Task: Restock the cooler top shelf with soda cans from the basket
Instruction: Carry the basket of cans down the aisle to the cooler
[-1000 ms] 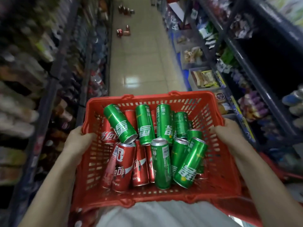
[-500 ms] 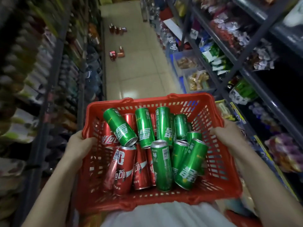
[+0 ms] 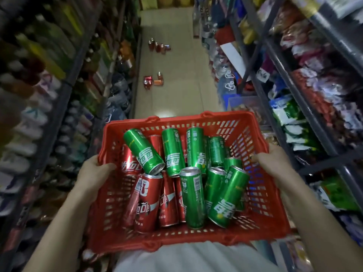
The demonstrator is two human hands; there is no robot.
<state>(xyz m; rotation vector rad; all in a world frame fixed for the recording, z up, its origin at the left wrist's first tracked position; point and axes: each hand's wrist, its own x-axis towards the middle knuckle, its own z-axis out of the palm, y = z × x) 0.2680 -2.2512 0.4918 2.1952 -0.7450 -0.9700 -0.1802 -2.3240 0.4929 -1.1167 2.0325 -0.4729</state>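
A red plastic basket (image 3: 259, 224) is held in front of my body, loaded with several green soda cans (image 3: 193, 197) and several red soda cans (image 3: 146, 205) lying in a loose pile. My left hand (image 3: 92, 171) grips the basket's left rim with the fingers curled over the edge. On the opposite rim my right hand (image 3: 273, 161) grips the same way. No cooler is in view.
I stand in a narrow shop aisle with a tiled floor (image 3: 176, 61). Bottle shelves (image 3: 64, 91) line the left, snack shelves (image 3: 306, 79) the right. Small red items (image 3: 152, 81) and a further cluster of bottles (image 3: 159, 46) sit on the floor ahead.
The view has tilted up and moved along the aisle; more floor and shelves show ahead. Both hands keep their grip on the basket and the cans have barely shifted.
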